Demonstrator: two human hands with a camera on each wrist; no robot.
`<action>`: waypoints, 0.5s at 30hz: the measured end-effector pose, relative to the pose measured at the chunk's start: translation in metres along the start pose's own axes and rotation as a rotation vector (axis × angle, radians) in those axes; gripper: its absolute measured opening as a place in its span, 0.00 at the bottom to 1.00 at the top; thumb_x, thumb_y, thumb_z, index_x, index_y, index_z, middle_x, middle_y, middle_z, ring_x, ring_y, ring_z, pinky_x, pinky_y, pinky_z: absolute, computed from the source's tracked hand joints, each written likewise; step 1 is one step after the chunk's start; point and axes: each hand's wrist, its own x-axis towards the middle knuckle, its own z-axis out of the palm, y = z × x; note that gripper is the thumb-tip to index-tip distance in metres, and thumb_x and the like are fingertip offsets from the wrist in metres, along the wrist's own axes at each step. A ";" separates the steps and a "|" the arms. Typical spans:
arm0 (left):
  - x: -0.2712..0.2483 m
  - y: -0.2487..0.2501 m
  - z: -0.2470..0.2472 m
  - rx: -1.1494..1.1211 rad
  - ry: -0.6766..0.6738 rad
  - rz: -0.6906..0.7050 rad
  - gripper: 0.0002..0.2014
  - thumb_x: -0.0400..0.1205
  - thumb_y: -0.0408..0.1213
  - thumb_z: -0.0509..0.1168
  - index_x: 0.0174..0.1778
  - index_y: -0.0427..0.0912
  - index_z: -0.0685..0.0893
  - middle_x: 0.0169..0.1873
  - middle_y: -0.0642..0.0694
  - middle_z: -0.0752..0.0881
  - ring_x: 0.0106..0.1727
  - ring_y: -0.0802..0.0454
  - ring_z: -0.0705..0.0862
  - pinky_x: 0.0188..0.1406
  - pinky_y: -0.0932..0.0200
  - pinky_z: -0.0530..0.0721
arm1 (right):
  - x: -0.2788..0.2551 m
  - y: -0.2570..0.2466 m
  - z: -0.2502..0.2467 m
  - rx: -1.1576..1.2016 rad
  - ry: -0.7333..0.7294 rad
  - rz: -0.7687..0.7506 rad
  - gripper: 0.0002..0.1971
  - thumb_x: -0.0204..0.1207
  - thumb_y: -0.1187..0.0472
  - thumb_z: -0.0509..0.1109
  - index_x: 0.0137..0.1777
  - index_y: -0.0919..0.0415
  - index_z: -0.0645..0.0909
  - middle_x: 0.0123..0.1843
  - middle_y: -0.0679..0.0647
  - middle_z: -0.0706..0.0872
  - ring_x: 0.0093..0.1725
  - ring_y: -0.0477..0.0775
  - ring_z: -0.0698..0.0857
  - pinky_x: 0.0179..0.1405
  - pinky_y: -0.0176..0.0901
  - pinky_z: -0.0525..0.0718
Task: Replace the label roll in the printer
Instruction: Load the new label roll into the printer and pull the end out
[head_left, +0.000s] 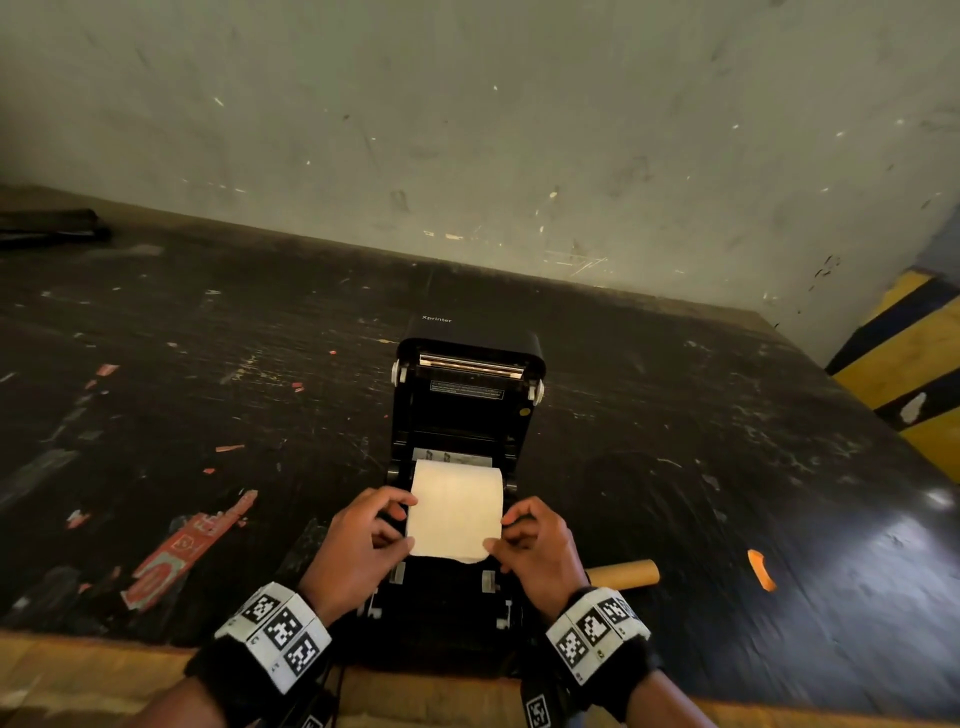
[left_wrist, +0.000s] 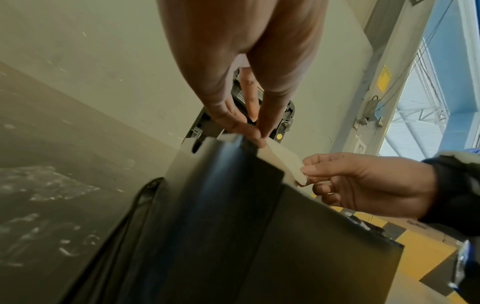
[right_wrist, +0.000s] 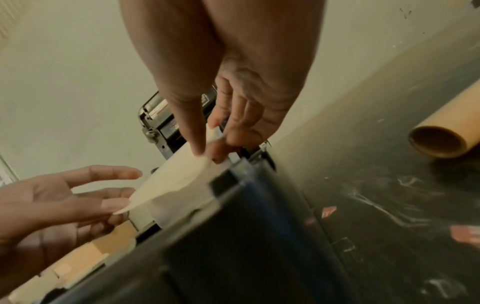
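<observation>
A black label printer (head_left: 467, 405) stands on the dark table with its lid raised toward the wall. A cream label roll (head_left: 457, 512) sits in its open bay, with a length of paper pulled toward me. My left hand (head_left: 363, 540) pinches the paper's left edge between thumb and fingers. At the lower right corner of the paper, my right hand (head_left: 535, 545) pinches it. The left wrist view shows the paper strip (left_wrist: 283, 162) above the printer's black body (left_wrist: 233, 226). In the right wrist view the sheet (right_wrist: 171, 183) spans between both hands.
An empty brown cardboard core (head_left: 623, 574) lies on the table right of the printer, also in the right wrist view (right_wrist: 441, 142). An orange scrap (head_left: 761, 569) lies further right. Red label scraps (head_left: 176, 551) litter the left. A yellow-black striped post (head_left: 904, 374) stands right.
</observation>
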 end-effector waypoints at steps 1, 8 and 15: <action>0.001 -0.001 0.001 0.005 0.014 0.005 0.19 0.72 0.24 0.71 0.54 0.49 0.80 0.47 0.45 0.80 0.41 0.55 0.87 0.41 0.65 0.85 | 0.000 0.001 0.000 -0.031 0.003 -0.014 0.12 0.68 0.66 0.78 0.46 0.59 0.77 0.39 0.56 0.88 0.36 0.48 0.87 0.36 0.39 0.87; 0.011 -0.011 0.005 0.056 0.053 0.041 0.21 0.72 0.26 0.72 0.52 0.57 0.79 0.48 0.48 0.80 0.40 0.57 0.87 0.42 0.64 0.85 | -0.001 0.003 -0.004 -0.162 0.030 -0.102 0.10 0.68 0.62 0.78 0.43 0.56 0.78 0.38 0.53 0.87 0.38 0.43 0.86 0.42 0.37 0.87; 0.010 -0.016 0.006 0.101 0.034 -0.011 0.23 0.73 0.27 0.71 0.56 0.55 0.74 0.48 0.49 0.79 0.40 0.55 0.86 0.36 0.66 0.85 | 0.002 0.005 -0.005 -0.146 -0.048 -0.078 0.09 0.70 0.65 0.76 0.42 0.59 0.77 0.40 0.56 0.89 0.42 0.46 0.89 0.47 0.45 0.89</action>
